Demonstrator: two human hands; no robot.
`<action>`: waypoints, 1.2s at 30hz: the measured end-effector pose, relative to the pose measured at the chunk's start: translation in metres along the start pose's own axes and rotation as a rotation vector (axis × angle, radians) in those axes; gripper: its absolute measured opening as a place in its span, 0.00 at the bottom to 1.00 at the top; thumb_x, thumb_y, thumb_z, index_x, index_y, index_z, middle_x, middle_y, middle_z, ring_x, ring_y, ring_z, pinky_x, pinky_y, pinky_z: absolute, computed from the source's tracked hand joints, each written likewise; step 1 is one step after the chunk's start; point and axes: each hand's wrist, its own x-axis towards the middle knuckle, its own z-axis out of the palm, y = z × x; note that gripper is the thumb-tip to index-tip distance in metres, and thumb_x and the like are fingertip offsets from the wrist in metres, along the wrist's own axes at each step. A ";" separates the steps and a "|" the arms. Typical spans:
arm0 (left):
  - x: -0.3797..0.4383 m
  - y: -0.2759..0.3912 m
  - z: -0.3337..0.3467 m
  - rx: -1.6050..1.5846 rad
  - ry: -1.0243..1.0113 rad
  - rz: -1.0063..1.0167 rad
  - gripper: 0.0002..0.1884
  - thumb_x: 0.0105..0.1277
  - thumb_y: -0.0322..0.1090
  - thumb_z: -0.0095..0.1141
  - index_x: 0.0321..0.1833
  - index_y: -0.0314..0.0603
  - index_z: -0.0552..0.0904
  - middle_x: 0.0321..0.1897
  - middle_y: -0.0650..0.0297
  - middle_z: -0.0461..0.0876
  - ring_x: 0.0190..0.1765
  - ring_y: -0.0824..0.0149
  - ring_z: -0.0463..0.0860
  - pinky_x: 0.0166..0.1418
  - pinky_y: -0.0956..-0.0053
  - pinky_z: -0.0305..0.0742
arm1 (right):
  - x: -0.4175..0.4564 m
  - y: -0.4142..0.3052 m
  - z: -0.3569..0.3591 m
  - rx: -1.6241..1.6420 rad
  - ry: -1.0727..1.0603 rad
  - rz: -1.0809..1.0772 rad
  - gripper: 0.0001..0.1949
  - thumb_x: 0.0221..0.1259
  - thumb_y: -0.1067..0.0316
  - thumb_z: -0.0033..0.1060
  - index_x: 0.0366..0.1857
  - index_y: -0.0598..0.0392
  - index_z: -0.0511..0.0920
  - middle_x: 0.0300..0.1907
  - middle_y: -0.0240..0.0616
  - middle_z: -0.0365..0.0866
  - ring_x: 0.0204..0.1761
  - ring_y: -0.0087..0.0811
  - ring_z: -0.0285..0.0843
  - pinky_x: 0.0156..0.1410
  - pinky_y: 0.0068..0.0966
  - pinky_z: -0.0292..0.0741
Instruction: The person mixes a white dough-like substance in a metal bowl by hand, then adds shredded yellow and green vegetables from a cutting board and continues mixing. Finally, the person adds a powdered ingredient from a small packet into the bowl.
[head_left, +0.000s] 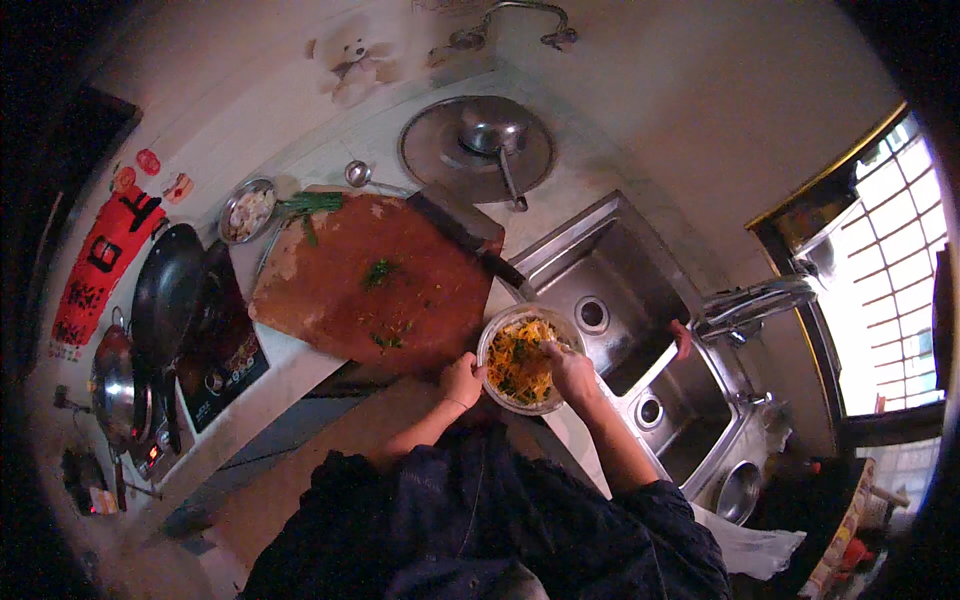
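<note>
A round bowl (489, 330) holds orange shreds mixed with chopped greens (517, 360), at the corner between the chopping board and the sink. Gripping its left rim is my left hand (459, 381), thumb on the edge. My right hand (574, 375) reaches over the right rim, fingertips down at the shreds; whether it holds anything there is unclear. On the reddish-brown chopping board (337, 285) are scraps of chopped greens (381, 274) and a bunch of green stalks (313, 202). A cleaver (450, 217) lies across the board's right edge, its dark handle pointing toward the bowl.
The double steel sink (600, 270) with a faucet (757, 304) is at the right. Behind the board are a ladle (360, 174), a small bowl of pale pieces (251, 211), and a saucepan (491, 127) on a large round lid (431, 154). A dark wok (169, 292) stands left.
</note>
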 end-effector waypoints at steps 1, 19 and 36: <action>0.001 -0.002 0.002 -0.001 0.031 0.050 0.10 0.50 0.37 0.54 0.24 0.39 0.71 0.22 0.53 0.77 0.25 0.52 0.76 0.31 0.60 0.69 | -0.003 -0.004 -0.003 -0.042 -0.004 0.023 0.16 0.49 0.68 0.47 0.45 0.46 0.70 0.32 0.46 0.76 0.30 0.44 0.76 0.31 0.38 0.73; -0.018 0.001 0.004 -0.035 -0.007 0.074 0.11 0.53 0.40 0.54 0.33 0.40 0.73 0.25 0.57 0.78 0.30 0.63 0.79 0.33 0.67 0.72 | -0.005 -0.033 -0.014 0.154 0.401 0.186 0.03 0.41 0.75 0.49 0.23 0.58 0.73 0.32 0.47 0.73 0.37 0.48 0.71 0.39 0.36 0.69; -0.036 0.022 0.065 -0.316 0.043 -0.382 0.13 0.50 0.38 0.54 0.26 0.32 0.78 0.17 0.55 0.78 0.17 0.62 0.78 0.23 0.70 0.75 | -0.022 0.001 0.001 0.131 0.136 -0.314 0.14 0.48 0.65 0.53 0.37 0.61 0.73 0.38 0.51 0.74 0.43 0.50 0.70 0.47 0.36 0.68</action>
